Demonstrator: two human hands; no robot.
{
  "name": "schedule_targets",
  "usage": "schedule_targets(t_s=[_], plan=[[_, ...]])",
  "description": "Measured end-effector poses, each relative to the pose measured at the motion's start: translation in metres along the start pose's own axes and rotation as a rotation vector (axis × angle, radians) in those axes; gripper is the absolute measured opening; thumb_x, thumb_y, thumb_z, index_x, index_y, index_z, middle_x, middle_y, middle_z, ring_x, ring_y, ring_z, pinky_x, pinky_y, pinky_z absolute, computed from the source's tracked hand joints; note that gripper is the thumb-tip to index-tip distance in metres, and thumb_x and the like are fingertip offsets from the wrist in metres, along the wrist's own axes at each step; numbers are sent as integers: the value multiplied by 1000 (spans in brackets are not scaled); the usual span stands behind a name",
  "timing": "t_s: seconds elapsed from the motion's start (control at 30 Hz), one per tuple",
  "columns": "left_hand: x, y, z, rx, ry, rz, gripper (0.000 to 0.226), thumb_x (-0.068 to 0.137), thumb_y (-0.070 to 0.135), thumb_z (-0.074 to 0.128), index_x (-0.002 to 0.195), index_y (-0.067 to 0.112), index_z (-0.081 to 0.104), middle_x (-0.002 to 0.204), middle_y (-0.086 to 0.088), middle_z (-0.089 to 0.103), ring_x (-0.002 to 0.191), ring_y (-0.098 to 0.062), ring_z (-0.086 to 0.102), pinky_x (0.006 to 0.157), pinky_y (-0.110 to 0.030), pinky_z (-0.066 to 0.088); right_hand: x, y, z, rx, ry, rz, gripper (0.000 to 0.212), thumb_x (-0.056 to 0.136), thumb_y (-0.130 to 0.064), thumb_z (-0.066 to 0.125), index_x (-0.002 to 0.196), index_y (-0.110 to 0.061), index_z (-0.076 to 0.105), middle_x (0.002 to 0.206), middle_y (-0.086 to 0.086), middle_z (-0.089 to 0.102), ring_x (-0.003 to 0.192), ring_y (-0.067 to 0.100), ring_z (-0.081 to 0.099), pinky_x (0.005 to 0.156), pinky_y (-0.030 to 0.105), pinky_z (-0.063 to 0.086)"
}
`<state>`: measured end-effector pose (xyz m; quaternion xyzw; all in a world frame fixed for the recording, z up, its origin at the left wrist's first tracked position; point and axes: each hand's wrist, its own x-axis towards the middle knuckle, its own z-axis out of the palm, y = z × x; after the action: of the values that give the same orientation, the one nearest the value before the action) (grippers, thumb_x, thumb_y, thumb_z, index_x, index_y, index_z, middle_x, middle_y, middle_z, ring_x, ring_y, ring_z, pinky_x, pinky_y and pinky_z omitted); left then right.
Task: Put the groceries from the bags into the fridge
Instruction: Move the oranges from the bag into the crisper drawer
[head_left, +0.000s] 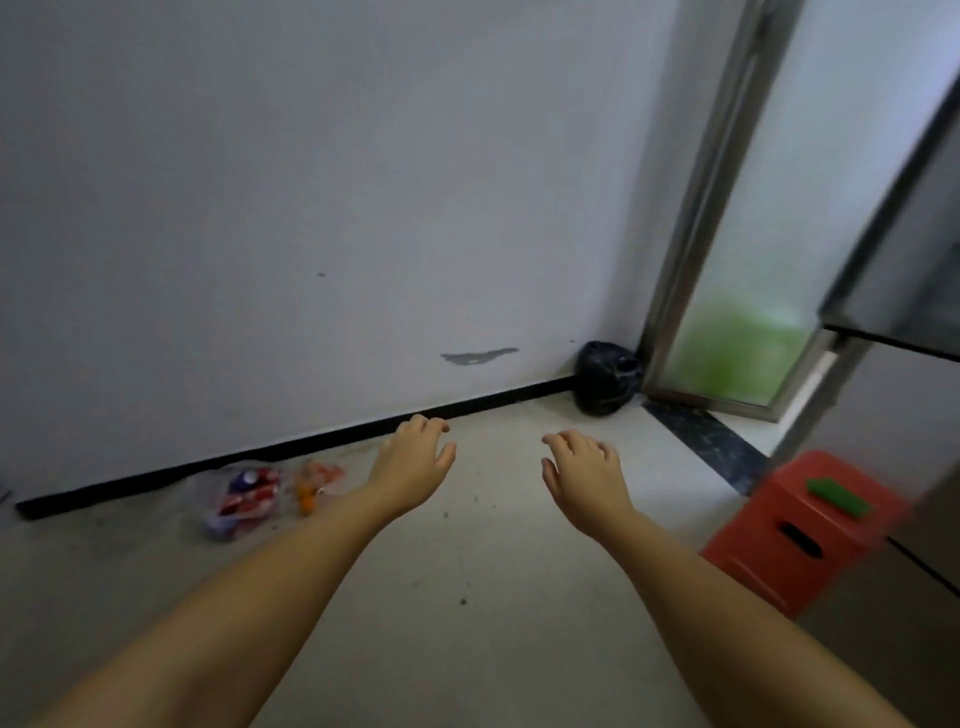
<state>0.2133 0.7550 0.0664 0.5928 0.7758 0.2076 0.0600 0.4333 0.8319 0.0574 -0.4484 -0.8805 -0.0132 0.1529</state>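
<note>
Above floor | left hand (415, 457), right hand (584, 475): fingers spread, empty | bags (249, 499) by wall

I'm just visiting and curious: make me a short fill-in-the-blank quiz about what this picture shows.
1. Both hands, left hand and right hand, hold ____.
2. The black bag sits in the corner on the ____.
3. The small block lying on the red stool is ____ in colour.
4. The clear bags of groceries lie to the ____ of the left hand.

Missing words: nothing; floor; green; left
</note>
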Motion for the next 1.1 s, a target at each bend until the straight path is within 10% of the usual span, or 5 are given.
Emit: schedule_targets(t_s=[0.6,1.1], plan=[[-10,-340,-75,-102,134,-675,36,96,32,46,125,12,53,132,-12,51,120,-30,49,100,-41,42,231,-269,161,-7,-486,-427,46,101,-38,32,143,-20,31,145,7,38,130,26,41,104,40,36],[110,-578,-108,-123,-100,-584,30,97,31,45,115,10,56,123,-12,53,109,-28,54,92,-39,47,352,-441,278,44,-649,-254,47,100,-39,33,143,-21,32,144,6,39,129,25,42,105,40,39]])
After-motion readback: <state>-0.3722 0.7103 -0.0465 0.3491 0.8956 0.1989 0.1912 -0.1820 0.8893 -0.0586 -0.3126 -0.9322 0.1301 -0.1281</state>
